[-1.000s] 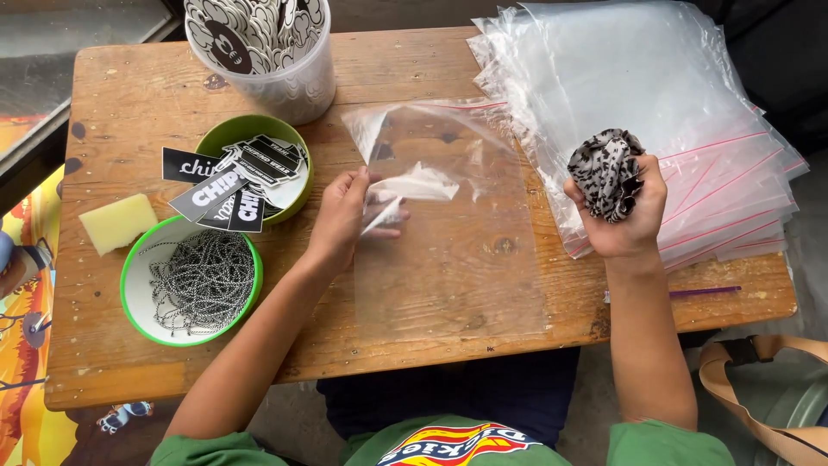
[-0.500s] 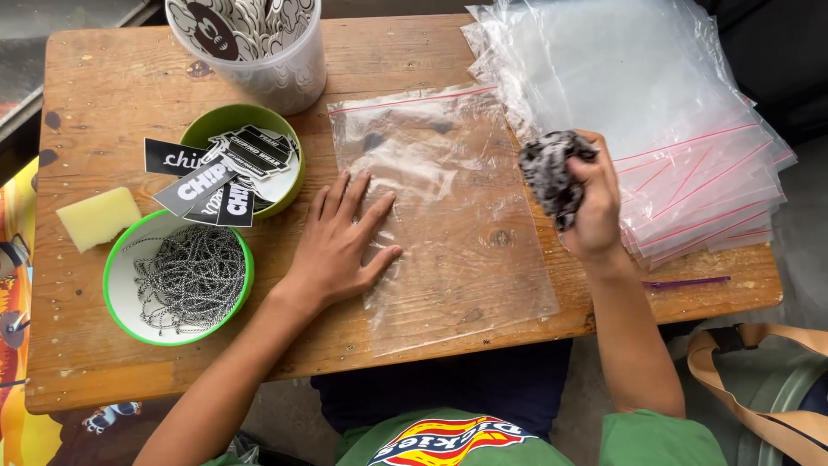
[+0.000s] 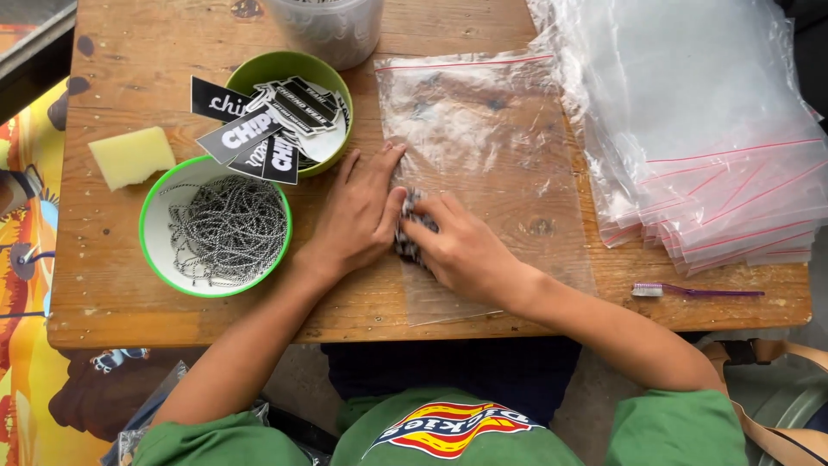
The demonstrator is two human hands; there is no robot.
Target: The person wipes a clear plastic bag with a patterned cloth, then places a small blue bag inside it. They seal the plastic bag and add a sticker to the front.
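Patterned cloth (image 3: 409, 231) gripped in right hand (image 3: 461, 250) fingers, left hand (image 3: 362, 216) flat on clear bag (image 3: 483, 155), bowl of cord (image 3: 216, 226) beside.

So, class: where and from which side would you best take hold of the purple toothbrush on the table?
Grip the purple toothbrush by its long thin handle, from above. It lies flat near the table edge, head pointing left, with clear wood around it.

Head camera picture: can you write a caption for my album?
Two hands press a black-and-white cloth bundle against a clear zip bag on a wooden table.
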